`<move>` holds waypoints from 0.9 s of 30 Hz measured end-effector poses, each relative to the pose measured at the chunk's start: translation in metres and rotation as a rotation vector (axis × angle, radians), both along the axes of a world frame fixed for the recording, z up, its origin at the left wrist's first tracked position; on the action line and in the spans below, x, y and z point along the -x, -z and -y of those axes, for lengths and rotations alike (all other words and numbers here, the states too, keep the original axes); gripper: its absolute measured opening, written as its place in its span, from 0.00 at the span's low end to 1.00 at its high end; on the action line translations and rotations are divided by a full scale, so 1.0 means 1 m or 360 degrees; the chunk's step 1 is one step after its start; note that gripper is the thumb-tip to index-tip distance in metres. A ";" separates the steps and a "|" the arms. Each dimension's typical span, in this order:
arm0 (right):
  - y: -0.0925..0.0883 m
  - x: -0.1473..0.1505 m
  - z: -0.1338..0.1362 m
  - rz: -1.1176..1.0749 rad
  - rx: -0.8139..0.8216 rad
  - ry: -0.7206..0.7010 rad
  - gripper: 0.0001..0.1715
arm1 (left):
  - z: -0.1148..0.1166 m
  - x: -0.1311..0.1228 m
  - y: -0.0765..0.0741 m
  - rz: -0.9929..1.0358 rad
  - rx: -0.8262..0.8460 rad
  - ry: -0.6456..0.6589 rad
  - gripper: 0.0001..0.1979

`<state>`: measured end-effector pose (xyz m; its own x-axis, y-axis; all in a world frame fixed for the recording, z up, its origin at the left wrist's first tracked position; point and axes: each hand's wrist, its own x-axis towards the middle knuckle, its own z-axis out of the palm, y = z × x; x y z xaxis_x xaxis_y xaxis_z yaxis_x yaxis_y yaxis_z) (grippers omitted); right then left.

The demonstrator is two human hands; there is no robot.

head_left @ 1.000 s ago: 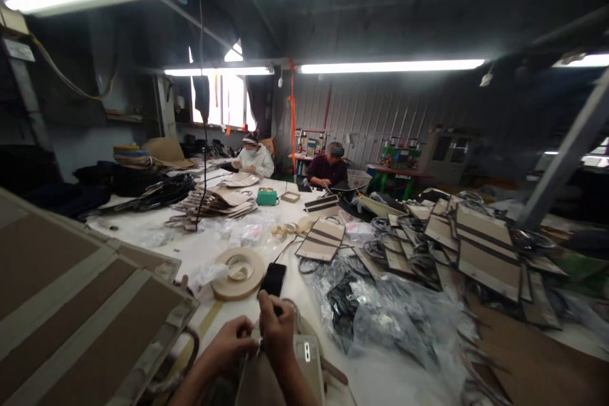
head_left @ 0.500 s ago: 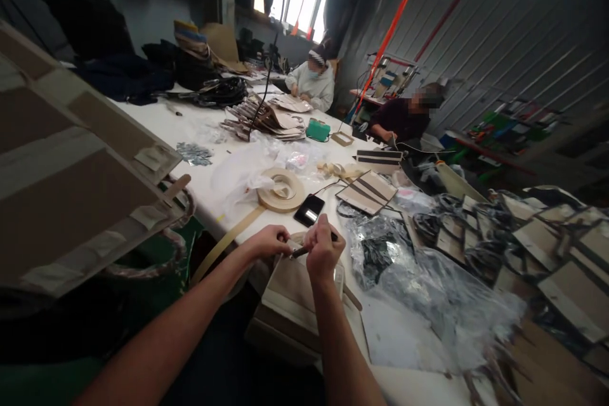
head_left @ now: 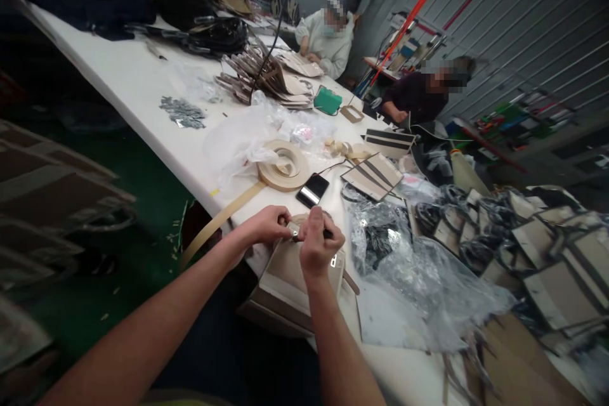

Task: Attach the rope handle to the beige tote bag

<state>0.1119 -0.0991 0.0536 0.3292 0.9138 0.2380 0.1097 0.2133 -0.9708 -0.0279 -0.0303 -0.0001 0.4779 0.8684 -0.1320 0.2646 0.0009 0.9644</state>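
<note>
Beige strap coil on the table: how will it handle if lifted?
The beige strap coil is wound flat, so it likely lifts as one light disc. Its loose tail looks flexible and may unwind. Stood on edge, it would probably roll.

Your left forearm point(head_left: 143, 311) stretches in from the lower left, and your right forearm point(head_left: 339, 342) rises from bottom centre; your curled hands point(head_left: 320, 242) meet just beside each other, mid-frame.

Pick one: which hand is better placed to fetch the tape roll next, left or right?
Left, probably. The left hand lies closer to the tape roll and rests at the rim of the beige bag, whereas the right hand is farther off and closed around a dark tool.
</note>
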 end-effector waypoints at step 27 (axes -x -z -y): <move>-0.017 -0.023 -0.057 -0.0641 0.0127 -0.0017 0.41 | -0.005 -0.001 0.004 0.0036 0.0064 -0.0015 0.16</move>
